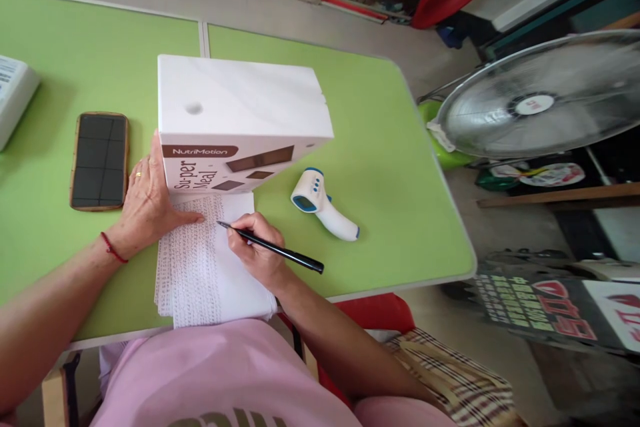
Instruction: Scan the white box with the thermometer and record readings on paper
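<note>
A black pen (280, 252) is gripped in my right hand (260, 247), its tip at the paper. Beneath it lie white sheets of paper (240, 287), the left part covered with dense columns of handwriting. My left hand (149, 199) lies flat with its thumb spread over the written part; its fingers reach up against the left side of a white box (240, 97). That box, marked NutriMotion, stands at the top of the sheets. Right of my right hand, a white and blue infrared thermometer (324, 203) lies on the table.
Left of my left hand, a smartphone (100, 160) lies on the green table (400, 213). Part of another white box (15, 97) shows at the left edge. Beyond the table's right side stands a large fan (535, 103). A red chair (375, 313) is by my right arm.
</note>
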Demonstrator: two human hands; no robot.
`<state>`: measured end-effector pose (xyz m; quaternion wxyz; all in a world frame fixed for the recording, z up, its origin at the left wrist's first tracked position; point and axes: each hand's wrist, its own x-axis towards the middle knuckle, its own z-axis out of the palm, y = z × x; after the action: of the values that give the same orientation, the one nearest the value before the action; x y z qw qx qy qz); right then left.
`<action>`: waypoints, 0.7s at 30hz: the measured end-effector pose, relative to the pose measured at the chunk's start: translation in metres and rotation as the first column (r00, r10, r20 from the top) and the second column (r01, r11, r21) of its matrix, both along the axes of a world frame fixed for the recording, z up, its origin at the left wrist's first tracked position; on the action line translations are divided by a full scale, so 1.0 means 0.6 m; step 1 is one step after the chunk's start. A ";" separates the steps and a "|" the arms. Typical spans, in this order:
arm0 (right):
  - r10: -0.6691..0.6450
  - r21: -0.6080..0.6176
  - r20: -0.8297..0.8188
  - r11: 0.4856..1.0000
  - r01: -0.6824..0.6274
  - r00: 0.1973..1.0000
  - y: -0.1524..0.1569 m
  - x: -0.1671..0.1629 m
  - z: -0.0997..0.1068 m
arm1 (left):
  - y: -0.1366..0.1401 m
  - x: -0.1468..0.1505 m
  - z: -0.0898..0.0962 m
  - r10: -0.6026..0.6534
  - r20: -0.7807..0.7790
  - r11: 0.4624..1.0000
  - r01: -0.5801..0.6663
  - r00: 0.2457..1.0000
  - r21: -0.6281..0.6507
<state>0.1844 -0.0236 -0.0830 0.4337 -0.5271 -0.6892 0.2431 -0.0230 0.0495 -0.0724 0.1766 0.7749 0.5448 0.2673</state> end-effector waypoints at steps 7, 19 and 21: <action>0.007 0.001 -0.004 1.000 -0.007 1.000 0.000 0.002 0.002 | -0.001 0.000 0.003 -0.008 0.005 1.000 0.008 1.000 -0.010; -0.016 0.022 -0.044 1.000 0.017 0.999 0.001 0.000 -0.002 | 0.000 -0.002 -0.001 -0.003 -0.019 1.000 0.003 1.000 0.007; -0.006 0.020 -0.050 1.000 0.007 0.999 0.001 0.001 -0.002 | 0.000 -0.002 -0.002 -0.003 -0.021 1.000 0.003 1.000 0.011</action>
<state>0.1849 -0.0231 -0.0844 0.4566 -0.5186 -0.6790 0.2480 -0.0245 0.0498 -0.0734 0.1668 0.7796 0.5439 0.2619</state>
